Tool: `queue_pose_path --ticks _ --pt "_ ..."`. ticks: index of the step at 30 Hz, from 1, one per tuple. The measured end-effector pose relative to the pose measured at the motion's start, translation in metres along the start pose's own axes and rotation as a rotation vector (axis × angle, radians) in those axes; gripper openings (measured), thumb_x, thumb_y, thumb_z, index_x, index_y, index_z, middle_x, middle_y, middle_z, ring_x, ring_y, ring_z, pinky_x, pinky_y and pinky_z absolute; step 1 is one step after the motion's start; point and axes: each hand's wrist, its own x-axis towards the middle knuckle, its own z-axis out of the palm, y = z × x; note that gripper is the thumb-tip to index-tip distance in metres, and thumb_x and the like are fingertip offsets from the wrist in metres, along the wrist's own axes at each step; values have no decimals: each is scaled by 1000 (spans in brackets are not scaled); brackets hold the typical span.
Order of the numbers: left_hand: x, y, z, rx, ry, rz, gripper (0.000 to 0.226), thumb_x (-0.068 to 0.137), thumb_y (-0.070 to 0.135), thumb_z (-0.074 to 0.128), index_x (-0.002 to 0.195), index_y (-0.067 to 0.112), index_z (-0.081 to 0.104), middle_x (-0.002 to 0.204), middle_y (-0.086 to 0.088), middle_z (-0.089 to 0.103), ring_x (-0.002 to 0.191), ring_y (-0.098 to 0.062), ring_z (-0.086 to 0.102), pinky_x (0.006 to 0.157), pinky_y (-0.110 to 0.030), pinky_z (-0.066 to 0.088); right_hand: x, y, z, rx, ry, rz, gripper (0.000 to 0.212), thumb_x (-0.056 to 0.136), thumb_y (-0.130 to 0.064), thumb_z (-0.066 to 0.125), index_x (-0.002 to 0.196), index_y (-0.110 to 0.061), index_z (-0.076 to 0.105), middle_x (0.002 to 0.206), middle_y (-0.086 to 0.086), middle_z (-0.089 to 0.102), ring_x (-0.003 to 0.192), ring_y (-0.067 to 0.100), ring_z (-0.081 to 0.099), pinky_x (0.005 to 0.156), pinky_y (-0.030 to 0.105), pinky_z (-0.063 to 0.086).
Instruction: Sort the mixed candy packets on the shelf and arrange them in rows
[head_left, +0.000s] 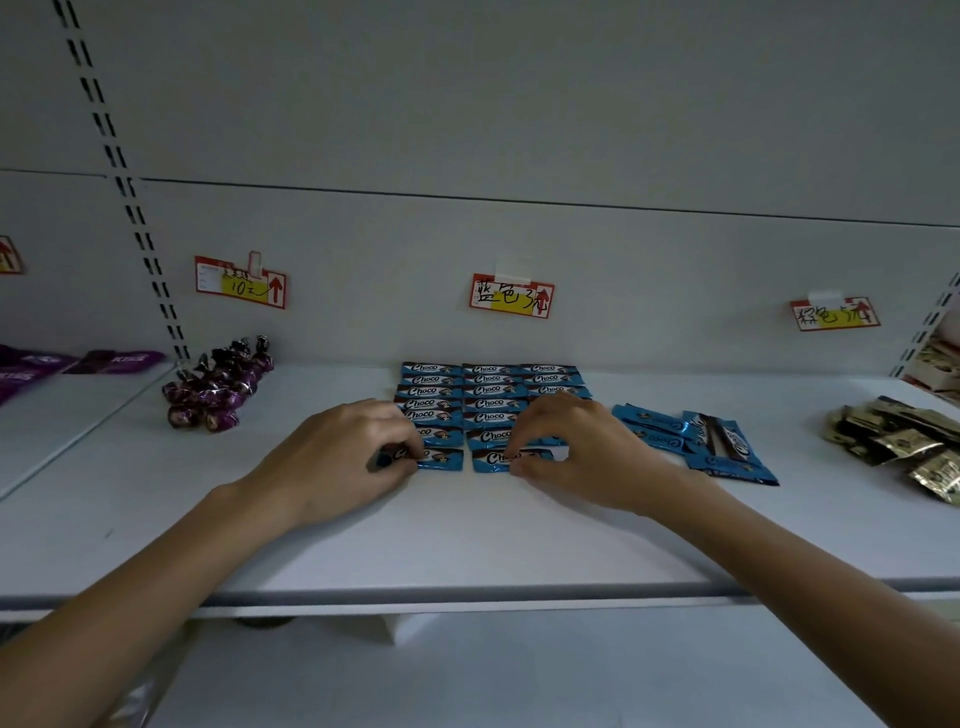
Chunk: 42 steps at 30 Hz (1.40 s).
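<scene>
Blue Choco packets (491, 391) lie in neat rows in three columns at the middle of the white shelf (467, 540). My left hand (343, 457) pinches the front packet of the left column (441, 460), flat on the shelf. My right hand (566, 447) pinches the front packet of the middle column (493, 461), also flat on the shelf. A loose pile of blue packets (701, 441) lies just right of my right hand, unsorted.
A heap of purple twist-wrapped candies (218, 387) sits at the left. Gold packets (904, 436) are piled at the far right. Purple packets (62, 364) lie on the neighbouring shelf. Three price tags (511, 296) hang on the back wall.
</scene>
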Motion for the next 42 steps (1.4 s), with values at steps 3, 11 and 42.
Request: queue_pose_path --ticks 3,11,42 --pt "1 0 2 -3 11 -7 9 84 25 67 92 28 68 92 18 59 86 -1 52 74 -28 46 0 1 1 0 6 3 18 86 -33 63 101 -25 70 113 -9 60 105 3 47 93 25 40" --pt "0 -1 1 10 19 1 8 82 24 68 89 28 68 88 21 55 81 -1 52 69 -26 47 3 3 5 6 24 -10 18 87 -31 62 102 -23 69 111 -9 61 99 1 46 91 24 42" --pt "121 129 71 -103 -145 284 37 94 28 48 129 16 50 126 1 53 114 -11 45 96 -22 33 -59 113 -55 -77 170 374 23 84 -20 67 107 -18 69 107 -4 68 85 4 56 73 9 37"
